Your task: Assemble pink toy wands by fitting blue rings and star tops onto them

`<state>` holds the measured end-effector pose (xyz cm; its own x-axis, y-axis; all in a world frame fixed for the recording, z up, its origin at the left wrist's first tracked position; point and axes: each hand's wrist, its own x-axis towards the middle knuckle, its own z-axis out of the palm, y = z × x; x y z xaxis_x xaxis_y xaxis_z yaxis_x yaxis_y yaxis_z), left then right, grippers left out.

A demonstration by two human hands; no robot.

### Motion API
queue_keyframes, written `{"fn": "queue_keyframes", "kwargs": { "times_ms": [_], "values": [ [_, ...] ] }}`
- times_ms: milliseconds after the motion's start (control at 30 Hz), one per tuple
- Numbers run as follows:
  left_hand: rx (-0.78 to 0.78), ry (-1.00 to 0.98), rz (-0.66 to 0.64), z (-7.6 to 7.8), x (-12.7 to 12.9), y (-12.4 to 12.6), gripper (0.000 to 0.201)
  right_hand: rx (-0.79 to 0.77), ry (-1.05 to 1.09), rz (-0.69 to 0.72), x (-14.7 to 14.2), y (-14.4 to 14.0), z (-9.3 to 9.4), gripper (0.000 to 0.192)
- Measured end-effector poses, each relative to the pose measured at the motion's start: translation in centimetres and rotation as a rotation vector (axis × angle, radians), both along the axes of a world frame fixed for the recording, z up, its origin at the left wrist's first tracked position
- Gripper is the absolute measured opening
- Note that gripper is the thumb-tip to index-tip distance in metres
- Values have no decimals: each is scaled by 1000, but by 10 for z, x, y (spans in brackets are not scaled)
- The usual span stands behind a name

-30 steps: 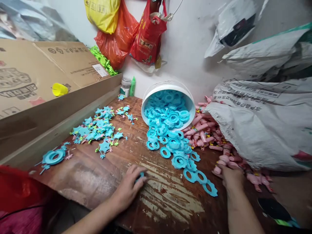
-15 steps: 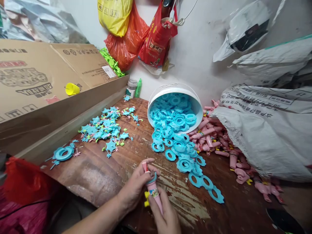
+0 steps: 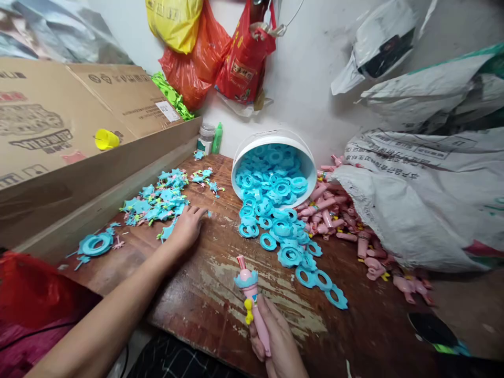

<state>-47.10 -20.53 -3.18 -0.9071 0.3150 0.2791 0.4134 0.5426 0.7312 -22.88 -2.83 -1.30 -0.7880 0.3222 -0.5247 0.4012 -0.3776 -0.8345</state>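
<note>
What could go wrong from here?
The blue rings heaped at the mouth of the tipped bucket could slide about if bumped. The small star pieces by the left hand might scatter. The pink wand could drop if the right hand loosens its grip.

No text legible | blurred print: carton (image 3: pixel 39 118) | white label (image 3: pixel 167 111) | red carrier bag (image 3: pixel 243 63) | white sack (image 3: pixel 425 194)
</note>
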Motion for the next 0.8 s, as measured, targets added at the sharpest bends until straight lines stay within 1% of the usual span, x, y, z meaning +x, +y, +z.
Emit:
{"fn": "queue_keyframes", "kwargs": {
  "times_ms": [67, 100, 167, 233, 300, 333, 367, 433, 500, 600, 667, 800],
  "values": [
    [37, 38, -26, -2, 28, 7, 50, 109, 8, -9, 5, 8, 1, 62],
    [83, 41, -51, -4, 45, 13, 53, 169, 13, 1, 6, 13, 2, 62],
    [212, -16, -117, -12, 81, 27, 59, 326, 28, 81, 9, 23, 3, 60],
    [312, -142, -193, -23, 111, 39, 71, 576, -6, 208, 12, 33, 2, 54],
    [325, -250, -270, -34, 129, 46, 82, 836, -95, 336, 16, 42, 1, 48],
    [313, -283, -302, -38, 133, 47, 85, 921, -133, 387, 18, 46, 0, 46],
    [297, -305, -321, -41, 134, 46, 87, 966, -154, 428, 19, 49, 0, 45],
    [260, -330, -321, -44, 130, 43, 89, 957, -143, 478, 22, 52, -2, 44],
    [220, -331, -315, -44, 124, 39, 87, 919, -103, 474, 24, 54, -4, 45],
    [192, -314, -360, -44, 119, 37, 70, 886, -34, 451, 25, 54, -8, 43],
    [190, -314, -401, -45, 118, 36, 58, 918, 11, 428, 26, 53, -10, 39],
    [199, -290, -432, -46, 120, 35, 49, 969, 47, 398, 27, 49, -16, 36]
  ]
}}
